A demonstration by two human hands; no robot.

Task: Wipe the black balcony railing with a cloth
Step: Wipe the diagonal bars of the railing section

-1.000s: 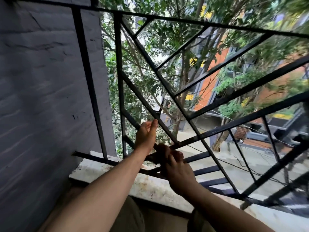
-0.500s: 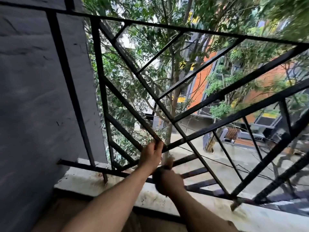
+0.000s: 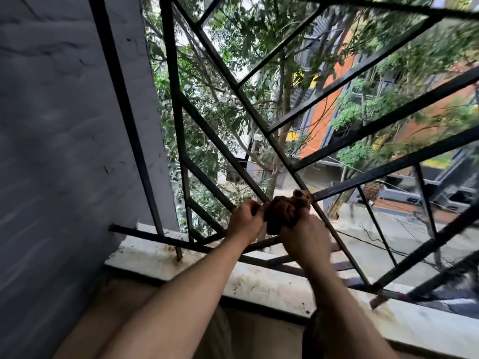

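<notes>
Cloth (image 3: 281, 213), dark and bunched into a wad, sits pressed against the black railing (image 3: 228, 73) at the low junction where several slanting bars meet, above the middle of the stone ledge (image 3: 259, 281) that carries the railing's foot. The right hand (image 3: 303, 230) holds the wad, fingers curled over it and round the bar behind. The left hand (image 3: 245, 221) is closed too, pinching the wad's left end; whether it also grips a bar underneath cannot be told. Both forearms reach in from the near edge of the ledge. A grey wall (image 3: 51, 125) stands at the ledge's left end, and trees and buildings show through the bars.

As for progress, the work looks to be in its middle or early part. Only this junction is under the cloth now, and the long diagonals running up and to the right, the upright bars by the wall and the low rails along the ledge show no clear sign of being either wiped or dusty. Motion blur hides fine dirt, so most of the railing probably remains.
</notes>
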